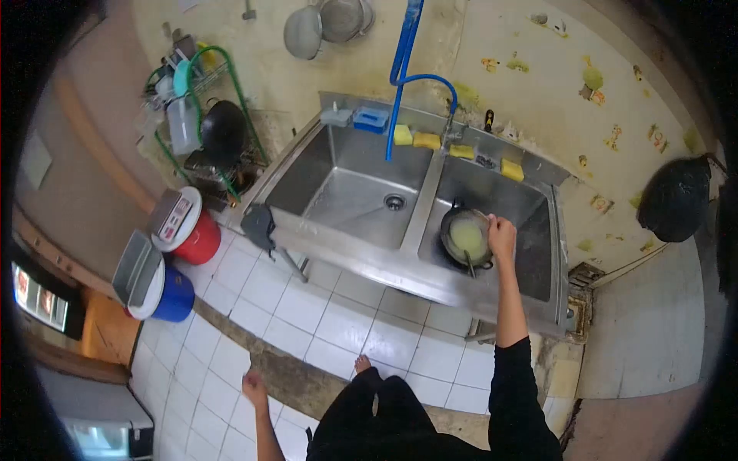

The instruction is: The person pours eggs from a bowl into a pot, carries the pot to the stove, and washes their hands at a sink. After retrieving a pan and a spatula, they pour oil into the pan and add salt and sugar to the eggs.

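Observation:
My right hand [502, 237] is closed on the rim of a round bowl [467, 237] with pale yellowish contents, over the right basin [529, 265] of a steel double sink. Under and around the bowl shows a dark wok-like pan [449, 224]. A thin handle [470, 265] sticks out toward the front of the bowl. Low at the left, my left hand [254, 389] hangs above the tiled floor, away from the sink; its fingers look curled, and whether they hold anything is too small to tell.
Yellow sponges [427, 140] and a blue container [370, 119] line the sink's back ledge. A blue hose [397, 84] hangs over it. Left of the sink stand a green rack [240, 96], a red bucket [201, 240] and a blue bucket [176, 296]. A black bag [675, 200] hangs at right.

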The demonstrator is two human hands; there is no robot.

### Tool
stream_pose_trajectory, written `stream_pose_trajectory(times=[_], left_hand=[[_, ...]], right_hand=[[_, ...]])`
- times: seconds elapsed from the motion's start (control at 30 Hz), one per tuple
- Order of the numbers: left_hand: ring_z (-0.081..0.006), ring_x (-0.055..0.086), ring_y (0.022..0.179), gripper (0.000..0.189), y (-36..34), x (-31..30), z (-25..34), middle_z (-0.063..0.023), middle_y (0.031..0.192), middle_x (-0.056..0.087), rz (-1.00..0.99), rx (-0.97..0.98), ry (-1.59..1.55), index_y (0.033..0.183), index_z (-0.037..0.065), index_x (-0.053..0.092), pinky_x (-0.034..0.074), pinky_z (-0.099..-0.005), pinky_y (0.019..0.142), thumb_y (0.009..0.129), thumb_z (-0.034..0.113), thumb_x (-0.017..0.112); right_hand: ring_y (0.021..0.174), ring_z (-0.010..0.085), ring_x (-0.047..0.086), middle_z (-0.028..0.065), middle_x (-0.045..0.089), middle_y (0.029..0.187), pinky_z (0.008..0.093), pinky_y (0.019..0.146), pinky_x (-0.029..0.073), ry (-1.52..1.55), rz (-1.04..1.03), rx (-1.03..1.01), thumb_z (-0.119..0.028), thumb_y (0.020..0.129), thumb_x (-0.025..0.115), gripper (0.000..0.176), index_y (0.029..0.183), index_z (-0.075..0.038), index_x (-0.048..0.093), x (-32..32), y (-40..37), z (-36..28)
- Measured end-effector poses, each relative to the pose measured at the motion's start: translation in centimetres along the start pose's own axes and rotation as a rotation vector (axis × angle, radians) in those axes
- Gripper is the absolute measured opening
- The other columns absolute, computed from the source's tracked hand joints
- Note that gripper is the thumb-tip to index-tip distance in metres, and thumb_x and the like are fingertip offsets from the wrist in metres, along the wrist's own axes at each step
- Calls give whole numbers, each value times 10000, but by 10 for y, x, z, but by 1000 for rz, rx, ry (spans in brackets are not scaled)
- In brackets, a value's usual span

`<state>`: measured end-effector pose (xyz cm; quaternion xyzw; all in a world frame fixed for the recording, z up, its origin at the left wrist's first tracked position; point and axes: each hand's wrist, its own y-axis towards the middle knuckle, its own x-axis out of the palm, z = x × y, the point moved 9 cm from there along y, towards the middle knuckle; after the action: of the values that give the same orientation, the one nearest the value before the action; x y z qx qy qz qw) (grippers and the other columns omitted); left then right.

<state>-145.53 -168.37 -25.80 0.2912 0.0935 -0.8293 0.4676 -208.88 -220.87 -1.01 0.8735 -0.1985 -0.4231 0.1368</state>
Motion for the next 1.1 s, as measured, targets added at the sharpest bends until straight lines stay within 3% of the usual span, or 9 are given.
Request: stream_pose_trajectory(times=[0.1,0.17,0.27,0.53,0.73,0.9,0.97,1.03,1.1], left_hand=[[-208,531,691,58,83,95,240,-120,775,568,-108,337,-83,833,-15,557,432,-314,649,830,39,535],[-206,532,689,43,122,147,325,-122,779,572,-163,407,-123,827,-15,555,432,-309,648,826,20,528],[-201,533,689,39,142,202,408,-114,787,581,-249,476,-174,818,-12,552,427,-291,647,825,-13,515],[-124,556,730,67,140,339,403,-36,808,599,-435,238,-259,856,53,599,428,-259,644,866,85,541],[-134,585,768,91,151,399,408,-49,860,606,-503,39,-437,899,46,600,465,-247,692,875,105,536],[-203,590,879,292,156,501,389,-83,1038,587,-790,-552,-767,1100,96,557,482,-327,777,911,297,461],[-212,573,946,337,174,536,391,-84,1098,569,-787,-597,-891,1154,99,529,466,-356,831,916,313,425],[-241,490,1121,437,189,572,393,-81,1230,521,-798,-699,-1079,1269,123,467,392,-425,955,921,362,355],[-246,464,1153,460,204,604,403,-89,1254,499,-798,-750,-1212,1294,140,453,375,-403,966,918,384,351]], right_hand=[[723,369,608,191,632,782,422,652,452,138,-92,5,-165,804,552,164,848,-12,595,50,56,8],[904,342,604,176,624,993,411,785,461,211,-213,-97,-15,703,541,388,1090,-42,529,96,105,15],[1092,325,525,196,549,1146,422,906,425,67,-236,-229,-39,704,577,446,1147,-51,520,163,188,18],[1227,316,406,144,435,1325,438,1020,328,-456,-123,-331,-86,682,649,659,1295,-43,410,260,331,-1],[1227,382,380,222,399,1330,465,1026,312,-320,21,-436,-49,711,584,610,1282,39,390,261,273,29],[1296,374,299,205,267,1432,454,1062,253,-192,-98,-263,-82,746,553,756,1408,19,202,254,210,23],[1327,351,255,199,234,1452,434,1087,211,-293,-49,-186,-149,790,565,746,1418,-11,188,253,205,11],[1319,345,272,200,281,1433,436,1082,217,-250,-93,-179,-155,783,580,698,1385,8,267,268,185,-15],[1183,359,421,216,466,1231,417,1005,320,251,-317,-257,-125,790,570,536,1282,14,409,300,151,-60]])
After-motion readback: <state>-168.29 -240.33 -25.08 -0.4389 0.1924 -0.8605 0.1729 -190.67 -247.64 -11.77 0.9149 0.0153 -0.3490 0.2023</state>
